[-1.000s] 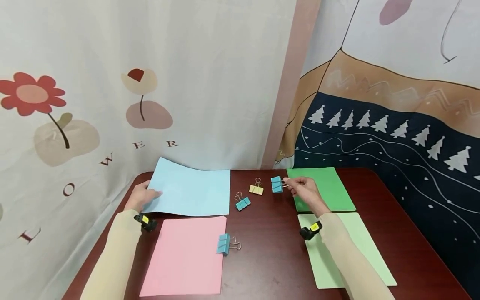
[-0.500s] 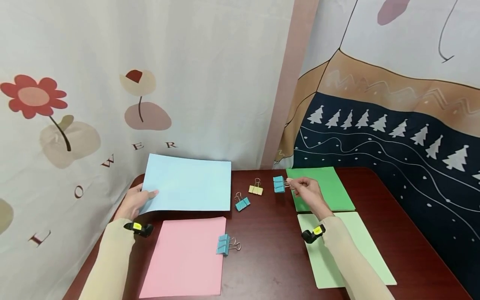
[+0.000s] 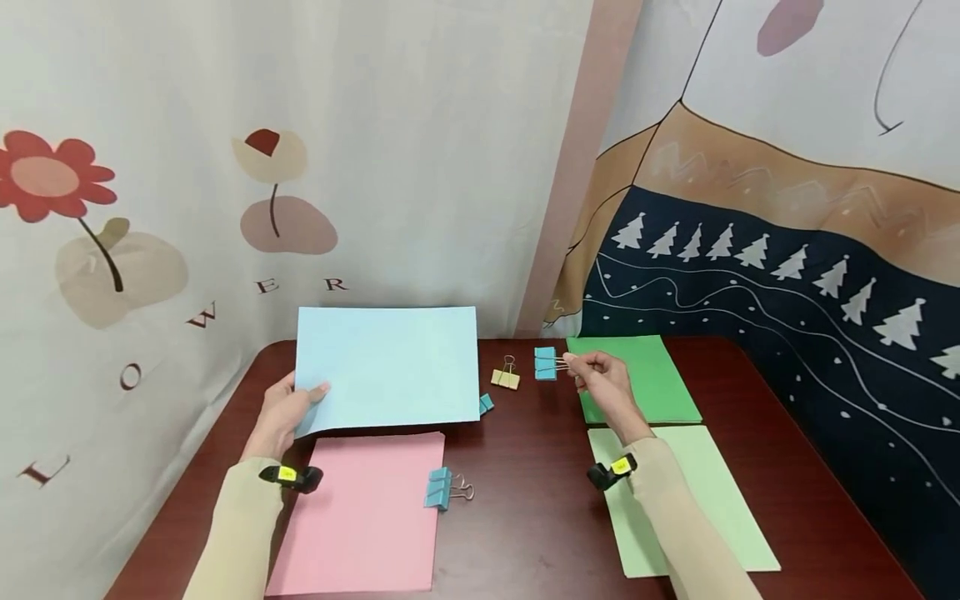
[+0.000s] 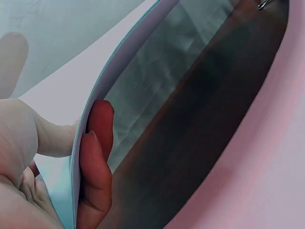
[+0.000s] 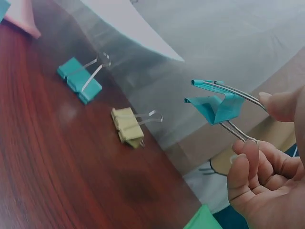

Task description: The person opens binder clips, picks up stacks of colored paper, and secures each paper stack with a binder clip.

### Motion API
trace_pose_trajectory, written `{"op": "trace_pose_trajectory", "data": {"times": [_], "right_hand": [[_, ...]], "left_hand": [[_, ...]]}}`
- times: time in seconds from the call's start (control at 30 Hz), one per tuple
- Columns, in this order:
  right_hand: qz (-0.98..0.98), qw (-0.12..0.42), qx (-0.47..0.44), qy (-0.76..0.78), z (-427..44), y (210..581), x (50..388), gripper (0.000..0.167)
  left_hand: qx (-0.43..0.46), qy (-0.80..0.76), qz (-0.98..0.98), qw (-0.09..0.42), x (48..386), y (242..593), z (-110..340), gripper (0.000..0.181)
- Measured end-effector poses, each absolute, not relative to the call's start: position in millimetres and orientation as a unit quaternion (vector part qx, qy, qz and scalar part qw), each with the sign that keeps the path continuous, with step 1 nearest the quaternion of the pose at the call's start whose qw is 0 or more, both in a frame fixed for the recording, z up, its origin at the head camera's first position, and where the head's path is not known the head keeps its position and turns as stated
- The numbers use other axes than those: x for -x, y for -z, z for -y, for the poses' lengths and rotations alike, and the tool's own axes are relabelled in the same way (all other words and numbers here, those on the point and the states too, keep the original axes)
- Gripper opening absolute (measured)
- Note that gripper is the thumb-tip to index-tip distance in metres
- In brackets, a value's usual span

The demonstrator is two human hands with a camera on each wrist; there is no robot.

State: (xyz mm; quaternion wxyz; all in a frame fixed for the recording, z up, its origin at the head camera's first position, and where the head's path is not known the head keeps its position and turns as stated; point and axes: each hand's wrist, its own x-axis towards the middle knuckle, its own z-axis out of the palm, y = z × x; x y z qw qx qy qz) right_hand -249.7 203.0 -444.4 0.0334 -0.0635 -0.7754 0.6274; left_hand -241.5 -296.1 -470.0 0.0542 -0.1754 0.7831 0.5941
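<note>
My left hand [image 3: 281, 414] pinches the left edge of light blue paper [image 3: 386, 362], thumb on the near face and fingers behind, as the left wrist view shows. That paper is raised and tilted above the table. My right hand [image 3: 606, 383] holds a teal binder clip [image 3: 545, 364] in the air by its wire handles. In the right wrist view, the thumb [image 5: 281, 106] presses one handle and curled fingers the other, and the clip's mouth gapes toward the paper. A yellow binder clip [image 3: 506, 379] and another teal clip [image 3: 487, 406], partly hidden by the paper in the head view, lie between.
Pink paper [image 3: 360, 517] lies near the front left, with a teal binder clip [image 3: 438, 489] on its right edge. Dark green paper [image 3: 637, 375] and light green paper [image 3: 697, 500] lie at right on the brown table [image 3: 517, 533]. Printed curtains [image 3: 420, 167] stand behind.
My left hand has lifted the blue paper and shifted it rightward, so it now partly covers the loose teal clip. The right hand keeps holding its clip in nearly the same place.
</note>
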Motion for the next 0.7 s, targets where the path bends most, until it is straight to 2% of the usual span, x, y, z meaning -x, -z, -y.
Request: {"op": "trace_pose_trajectory", "data": {"times": [0.37,0.7], "right_hand": [[0.758,0.068,0.052,-0.647,-185.0,442.7,247.7,0.039],[0.739,0.074,0.052,-0.668,-173.4,450.0,247.4,0.032]], "left_hand": [[0.148,-0.607,-0.779,0.044,237.9,470.9,271.3,0.074],[0.132,-0.627,-0.767,0.038,232.3,468.7,260.1,0.071]]}}
